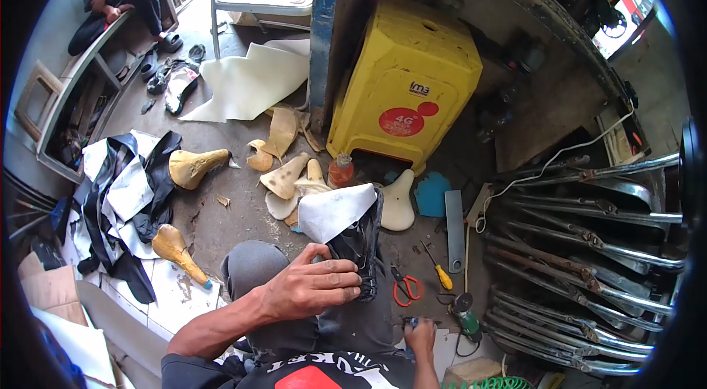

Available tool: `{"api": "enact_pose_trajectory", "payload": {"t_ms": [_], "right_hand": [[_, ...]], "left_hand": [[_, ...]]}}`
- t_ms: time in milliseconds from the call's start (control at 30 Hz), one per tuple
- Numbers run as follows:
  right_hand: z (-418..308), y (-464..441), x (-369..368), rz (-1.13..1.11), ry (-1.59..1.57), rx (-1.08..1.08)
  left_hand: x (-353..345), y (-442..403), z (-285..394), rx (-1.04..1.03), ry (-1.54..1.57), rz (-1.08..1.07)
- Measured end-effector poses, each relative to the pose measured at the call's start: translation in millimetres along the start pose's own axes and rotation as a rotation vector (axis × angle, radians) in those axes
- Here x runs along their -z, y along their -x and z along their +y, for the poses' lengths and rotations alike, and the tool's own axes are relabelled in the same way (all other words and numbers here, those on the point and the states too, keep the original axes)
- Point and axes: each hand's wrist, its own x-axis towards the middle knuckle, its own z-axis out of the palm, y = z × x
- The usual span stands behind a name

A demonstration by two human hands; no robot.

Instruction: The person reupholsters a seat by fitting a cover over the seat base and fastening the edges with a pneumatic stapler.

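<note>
Black shirt (368, 378), bottom. Left hand (313, 282) curled round black seat piece (361, 242), mid-frame; right hand (421, 336) lower right, grip: can't tell.

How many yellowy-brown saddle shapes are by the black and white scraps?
2: the upper one and the lower one, both along the right side of the scraps. More may hide beneath.
</note>
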Motion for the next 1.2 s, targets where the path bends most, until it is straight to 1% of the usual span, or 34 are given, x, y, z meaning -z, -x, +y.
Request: {"api": "enact_pose_trajectory", "payload": {"t_ms": [33,67,100,133,167,233,267,300,333,367,433,467,500,567,600,633,700,733,800,833,900,933,967,1033,1067,1100,1167,1200], "right_hand": [[-19,-14,13,0.149,-0.15,0.157],[-83,-12,81,0.065,-0.347,0.185],[-109,-27,99,0.233,-0.526,0.395],[-150,-30,139,0.17,-0.777,0.47],[-177,-41,156,0.183,-1.011,0.591],[-227,-46,207,0.334,-0.846,0.966],[-243,-58,221,0.325,-0.727,1.173],[-257,-68,232,0.311,-0.597,1.38],[-269,-80,235,0.202,-0.487,1.514],[-273,-79,234,0.19,-0.485,1.533],[-283,-69,234,-0.058,-0.645,1.42],[-282,-54,238,0.042,-0.671,1.404],[-281,-44,238,0.031,-0.668,1.42],[-273,-30,235,0.059,-0.614,1.371],[-272,-21,231,-0.014,-0.67,1.323],[-272,-16,232,-0.021,-0.668,1.323],[-275,-7,241,0.05,-0.527,1.286],[-278,-3,245,0.052,-0.529,1.287],[-281,2,255,0.107,-0.308,1.329],[-282,1,260,0.11,-0.302,1.332],[-284,0,268,-0.089,-0.337,1.255],[-285,0,265,-0.104,-0.403,1.222],[-283,1,261,-0.104,-0.402,1.226],[-279,6,251,-0.085,-0.531,1.198],[-277,6,248,-0.029,-0.506,1.226],[-276,11,246,-0.086,-0.629,1.152],[-277,11,250,0.011,-0.539,1.243],[-277,11,250,0.018,-0.541,1.24]], "left_hand": [[-1,0,1,0.014,0.004,0.016],[-1,-1,1,0.005,0.004,0.01],[0,-2,2,0.011,0.028,0.008],[1,-2,4,0.018,0.051,0.005],[3,-3,5,0.013,0.048,0.004],[9,-3,8,0.031,0.172,0.003],[13,-2,8,0.034,0.157,0.009],[18,0,7,0.101,0.28,0.066],[23,3,8,0.169,0.405,0.128],[25,8,8,0.179,0.391,0.142],[30,18,6,0.406,0.494,0.214],[26,13,14,0.579,0.454,0.314],[29,6,19,0.585,0.444,0.329],[34,-7,24,0.611,0.012,0.212],[33,-10,24,0.607,-0.049,0.195],[32,-13,25,0.614,-0.047,0.197],[33,-20,27,0.502,-0.252,0.112],[29,-20,27,0.502,-0.288,0.102],[22,-21,28,0.496,-0.294,0.101],[20,-22,28,0.487,-0.301,0.1],[17,-23,31,0.5,-0.28,0.116],[16,-24,32,0.516,-0.26,0.127],[17,-23,31,0.516,-0.262,0.13],[19,-21,32,0.577,-0.206,0.071],[19,-20,34,0.574,-0.216,0.081],[20,-20,34,0.63,-0.161,0.051],[24,-24,33,0.722,-0.057,0.037],[23,-23,31,0.716,-0.041,0.05]]}}
